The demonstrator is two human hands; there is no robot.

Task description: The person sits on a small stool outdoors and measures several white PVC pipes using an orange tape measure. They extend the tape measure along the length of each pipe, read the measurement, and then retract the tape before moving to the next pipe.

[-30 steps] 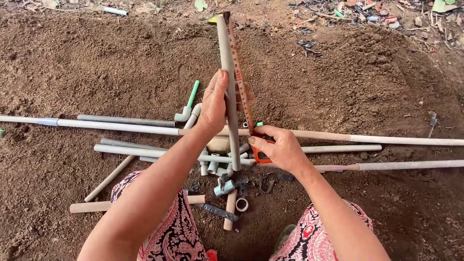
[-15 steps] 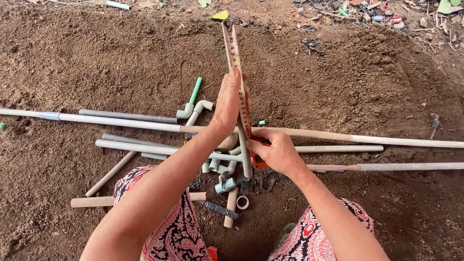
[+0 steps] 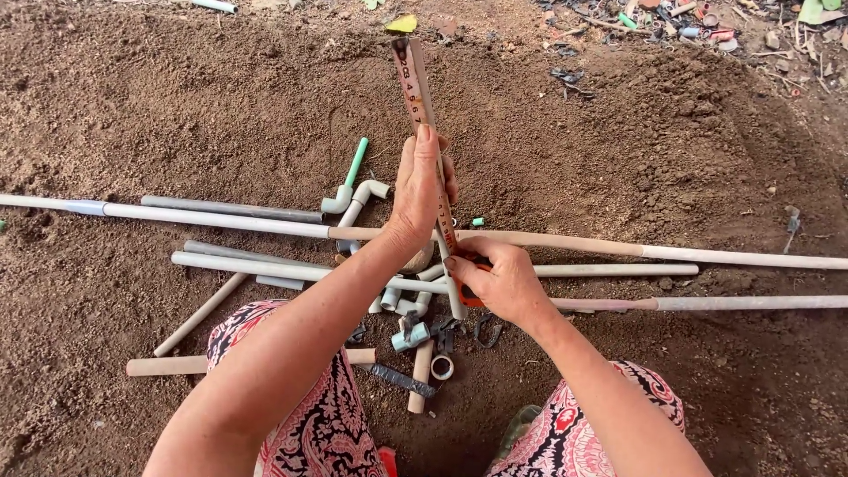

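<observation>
Both hands are clamped on things: left hand point(image 3: 422, 190) grips the short grey pipe point(image 3: 452, 283) upright above the soil, right hand point(image 3: 495, 281) pinches the tape measure point(image 3: 415, 84) alongside. I judge I'm measuring; marking needs a steady hold.

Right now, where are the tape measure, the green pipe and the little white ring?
tape measure point(image 3: 413, 84), head view, on its pulled-out blade.
green pipe point(image 3: 356, 162), head view, on its middle.
little white ring point(image 3: 442, 367), head view, on its rim.
</observation>
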